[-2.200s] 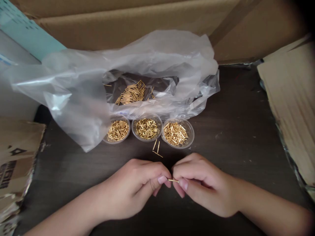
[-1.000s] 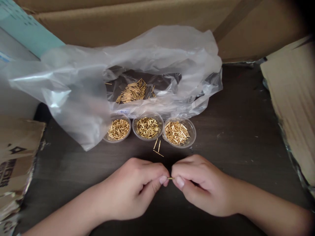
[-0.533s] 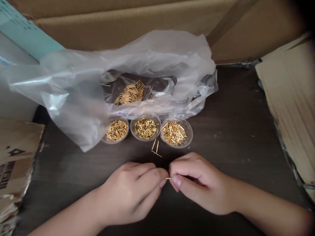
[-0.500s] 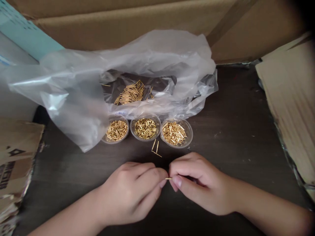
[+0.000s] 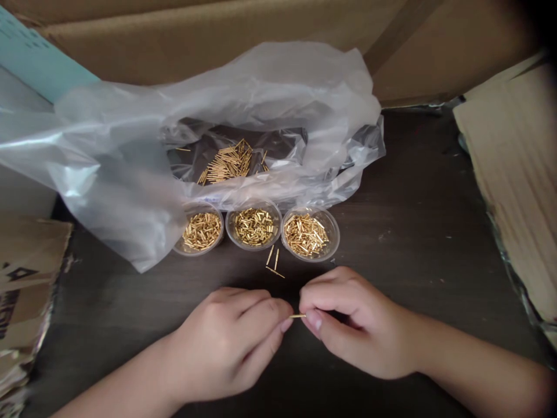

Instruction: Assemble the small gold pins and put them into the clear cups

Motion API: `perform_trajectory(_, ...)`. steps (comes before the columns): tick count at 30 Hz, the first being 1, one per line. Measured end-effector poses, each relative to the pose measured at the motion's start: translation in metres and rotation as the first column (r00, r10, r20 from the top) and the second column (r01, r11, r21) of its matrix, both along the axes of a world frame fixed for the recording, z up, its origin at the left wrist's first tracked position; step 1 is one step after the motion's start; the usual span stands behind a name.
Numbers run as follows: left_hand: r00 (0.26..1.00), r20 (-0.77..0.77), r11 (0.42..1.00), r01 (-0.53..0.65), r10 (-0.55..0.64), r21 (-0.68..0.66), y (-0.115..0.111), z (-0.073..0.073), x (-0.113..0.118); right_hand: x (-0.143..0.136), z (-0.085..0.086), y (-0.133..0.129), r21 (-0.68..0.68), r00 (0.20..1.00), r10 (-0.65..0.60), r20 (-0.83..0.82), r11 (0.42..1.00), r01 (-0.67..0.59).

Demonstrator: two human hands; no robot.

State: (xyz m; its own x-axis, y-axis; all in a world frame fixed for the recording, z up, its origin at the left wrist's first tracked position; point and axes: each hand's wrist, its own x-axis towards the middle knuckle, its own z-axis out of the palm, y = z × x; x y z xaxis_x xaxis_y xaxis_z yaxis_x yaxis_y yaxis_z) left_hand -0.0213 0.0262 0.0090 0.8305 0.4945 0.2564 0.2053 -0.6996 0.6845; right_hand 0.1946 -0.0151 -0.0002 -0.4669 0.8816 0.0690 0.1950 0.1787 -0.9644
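Note:
Between my two hands a thin gold pin (image 5: 297, 316) lies level, one end pinched by each. My left hand (image 5: 243, 342) closes thumb and fingers on its left end; my right hand (image 5: 357, 325) pinches the right end. Just above them, three gold pins (image 5: 275, 270) lie loose on the dark table. Beyond these stand three round clear cups of small gold parts: the left cup (image 5: 202, 231), the middle cup (image 5: 254, 225) and the right cup (image 5: 307, 234). A pile of gold pins (image 5: 228, 162) rests in the opening of a clear plastic bag (image 5: 126, 186).
A large cardboard box (image 5: 217, 40) stands behind the bag. Cardboard (image 5: 513, 174) borders the right side, and another printed box (image 5: 30, 278) sits at the left edge. The dark table (image 5: 418, 232) shows between them.
The fingertips have drawn slightly apart, and more of the gold pin shows between them. Bag and cups appear shifted slightly left in the view.

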Motion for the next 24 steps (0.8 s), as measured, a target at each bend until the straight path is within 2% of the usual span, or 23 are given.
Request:
perform_trajectory(6, 1.0, -0.013, 0.992, -0.016, 0.018, 0.126, -0.004, -0.001, -0.001, 0.0, -0.001, -0.001, 0.018, 1.0, -0.004, -0.019, 1.0, 0.005)
perform_trajectory(10, 0.999, -0.01, 0.99, -0.035, 0.037, 0.138, -0.004, 0.0, -0.001, -0.001, 0.0, -0.004, 0.037, 1.0, -0.023, 0.001, 0.999, 0.023)
perform_trajectory(13, 1.0, -0.004, 0.996, -0.019, 0.019, 0.092, -0.002, 0.001, -0.001, -0.003, -0.002, -0.007, 0.093, 0.999, -0.045, 0.023, 0.995, 0.043)
perform_trajectory(17, 1.0, 0.003, 0.998, -0.007, 0.007, -0.058, 0.002, 0.002, 0.0, -0.001, -0.007, -0.009, 0.291, 0.982, -0.165, 0.096, 0.948, 0.131)
perform_trajectory(20, 1.0, 0.009, 0.991, -0.006, 0.007, -0.131, 0.005, 0.003, 0.001, 0.002, -0.011, -0.009, 0.395, 0.972, -0.183, 0.15, 0.912, 0.111)
perform_trajectory(24, 1.0, 0.01, 0.983, 0.012, -0.011, -0.183, 0.007, 0.003, 0.001, 0.003, -0.012, -0.009, 0.454, 0.964, -0.201, 0.173, 0.885, 0.103)
